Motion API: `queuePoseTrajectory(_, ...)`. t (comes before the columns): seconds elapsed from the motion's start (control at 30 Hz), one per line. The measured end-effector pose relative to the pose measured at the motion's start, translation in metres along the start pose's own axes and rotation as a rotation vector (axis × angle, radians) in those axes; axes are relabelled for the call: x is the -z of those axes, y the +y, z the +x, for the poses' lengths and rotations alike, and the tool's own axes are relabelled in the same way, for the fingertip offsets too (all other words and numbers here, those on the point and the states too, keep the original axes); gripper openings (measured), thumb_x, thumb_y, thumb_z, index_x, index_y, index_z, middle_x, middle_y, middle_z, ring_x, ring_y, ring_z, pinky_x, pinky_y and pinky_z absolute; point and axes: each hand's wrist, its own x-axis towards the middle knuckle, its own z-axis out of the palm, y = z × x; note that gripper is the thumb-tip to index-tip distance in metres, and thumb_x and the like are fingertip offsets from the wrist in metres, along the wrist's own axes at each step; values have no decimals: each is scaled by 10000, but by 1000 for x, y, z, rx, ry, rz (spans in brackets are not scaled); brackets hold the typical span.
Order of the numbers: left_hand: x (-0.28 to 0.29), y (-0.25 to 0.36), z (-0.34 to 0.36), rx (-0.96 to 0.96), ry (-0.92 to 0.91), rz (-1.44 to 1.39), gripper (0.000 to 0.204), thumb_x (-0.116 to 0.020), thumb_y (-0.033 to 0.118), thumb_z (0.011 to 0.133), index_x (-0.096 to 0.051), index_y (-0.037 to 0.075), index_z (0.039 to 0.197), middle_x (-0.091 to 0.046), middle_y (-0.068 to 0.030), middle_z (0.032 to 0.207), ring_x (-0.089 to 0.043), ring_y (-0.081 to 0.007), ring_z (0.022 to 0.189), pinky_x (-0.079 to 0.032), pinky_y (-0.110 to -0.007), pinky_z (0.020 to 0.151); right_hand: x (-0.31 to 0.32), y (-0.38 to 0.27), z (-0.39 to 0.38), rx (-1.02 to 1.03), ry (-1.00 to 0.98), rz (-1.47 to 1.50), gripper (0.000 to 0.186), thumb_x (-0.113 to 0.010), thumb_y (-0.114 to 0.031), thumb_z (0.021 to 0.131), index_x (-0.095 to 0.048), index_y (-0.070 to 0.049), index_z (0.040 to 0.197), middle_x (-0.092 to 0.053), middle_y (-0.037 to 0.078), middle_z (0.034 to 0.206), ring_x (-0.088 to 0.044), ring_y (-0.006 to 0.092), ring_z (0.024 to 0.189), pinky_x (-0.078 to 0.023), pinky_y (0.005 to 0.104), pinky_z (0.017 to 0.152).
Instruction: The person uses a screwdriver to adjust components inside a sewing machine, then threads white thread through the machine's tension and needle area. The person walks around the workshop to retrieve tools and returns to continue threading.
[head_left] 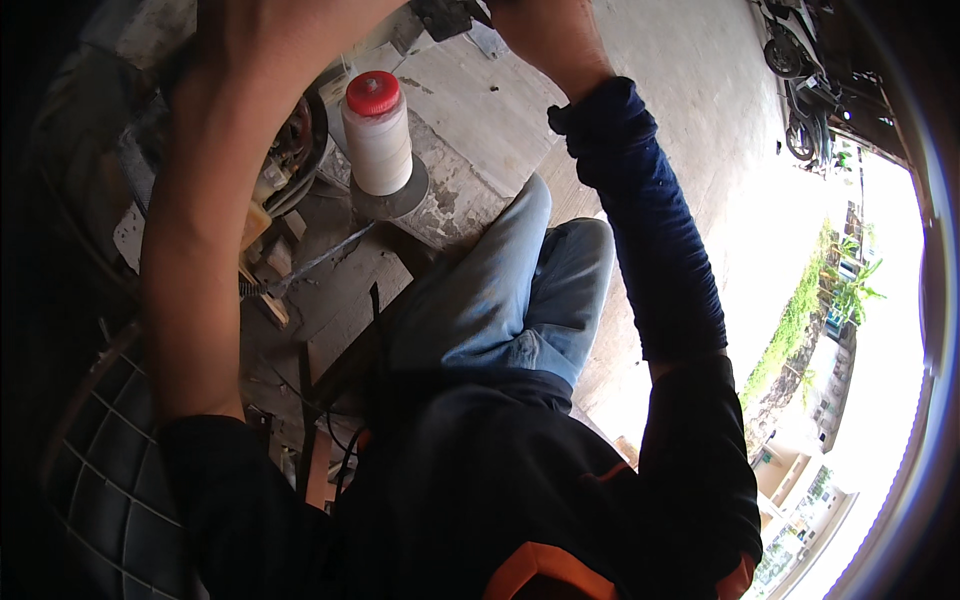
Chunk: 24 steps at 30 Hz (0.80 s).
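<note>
"At the top edge, how are the hands?"

"Left hand [290, 32], right hand [545, 32]: both cut off, so I can't tell grip or opening. A dark object [442, 18] sits beside the right."

"The thread spool [380, 150]?"

"On a disc [408, 203] between the arms; a forearm bump could topple it."

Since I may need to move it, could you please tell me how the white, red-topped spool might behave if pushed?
The spool could tip if pushed near the top, being taller than wide. Its round body would probably roll once on its side.
</note>
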Motion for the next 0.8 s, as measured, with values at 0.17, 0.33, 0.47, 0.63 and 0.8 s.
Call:
queuePoseTrajectory(0.17,0,2,-2,59,-9,68,329,-754,200,689,-701,51,978,-653,-88,882,-653,-255,703,-514,-352,638,1,-10,-7,-20,17,108,122,-580,-81,757,-649,16,730,-627,228,688,-633,388,685,-492,433,625)
queuePoseTrajectory(0.33,0,3,-1,27,-23,109,327,-752,201,694,-701,47,979,-644,-84,862,-649,-250,701,-511,-349,637,-10,-1,-4,103,41,50,127,-579,-82,756,-650,19,732,-623,246,705,-634,394,709,-495,447,653)
queuePoseTrajectory(0.47,5,4,0,27,-53,88,319,-742,202,707,-698,42,980,-639,-86,857,-649,-249,709,-510,-348,646,-12,-2,-5,99,27,33,132,-585,-88,752,-651,25,736,-624,253,722,-631,403,724,-496,449,667)
queuePoseTrajectory(0.63,-2,-4,-1,-9,-5,25,317,-734,213,723,-692,49,990,-636,-80,889,-651,-255,742,-514,-357,663,-7,0,0,31,15,36,138,-617,-103,750,-652,31,751,-631,244,728,-635,398,715,-499,437,656)
queuePoseTrajectory(0.8,-7,-3,-1,20,-21,-26,329,-722,233,743,-680,61,1020,-614,-71,914,-636,-256,786,-501,-372,709,37,74,-4,-85,21,-167,125,-655,-123,830,-710,-25,885,-672,96,698,-623,185,549,-507,299,565)
